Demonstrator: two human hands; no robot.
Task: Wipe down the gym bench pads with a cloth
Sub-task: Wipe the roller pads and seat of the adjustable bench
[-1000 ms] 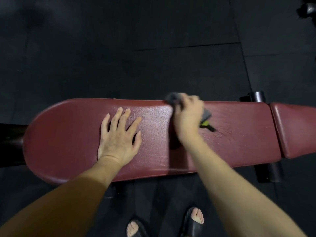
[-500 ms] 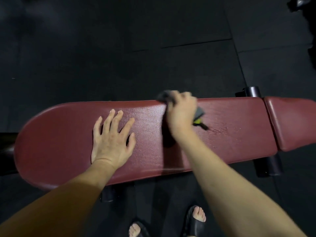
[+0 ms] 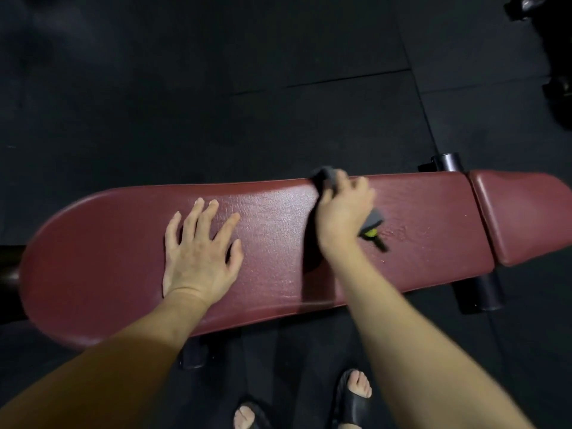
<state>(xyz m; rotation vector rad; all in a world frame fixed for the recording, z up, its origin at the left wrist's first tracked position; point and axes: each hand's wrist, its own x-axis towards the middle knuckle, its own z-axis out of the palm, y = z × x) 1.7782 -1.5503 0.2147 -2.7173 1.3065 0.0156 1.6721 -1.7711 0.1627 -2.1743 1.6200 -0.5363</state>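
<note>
A long dark-red bench pad [image 3: 278,252] runs across the view, with a shorter red pad [image 3: 526,212] joined at its right end. My right hand [image 3: 343,212] grips a grey cloth [image 3: 374,219] with a yellow-green tag, pressed on the long pad near its far edge; part of the cloth bulges out past my fingers at the top. My left hand [image 3: 201,252] lies flat on the pad with fingers spread, to the left of the cloth.
Black rubber floor tiles [image 3: 216,88] surround the bench. Black frame tubes [image 3: 476,292] stick out under the right part of the bench. My feet in black slides [image 3: 356,397] stand just in front. Dark gym gear [image 3: 526,7] sits at the top right.
My right hand has stayed with the cloth at the pad's far edge, sliding a little to the right. My left hand has kept its place on the pad.
</note>
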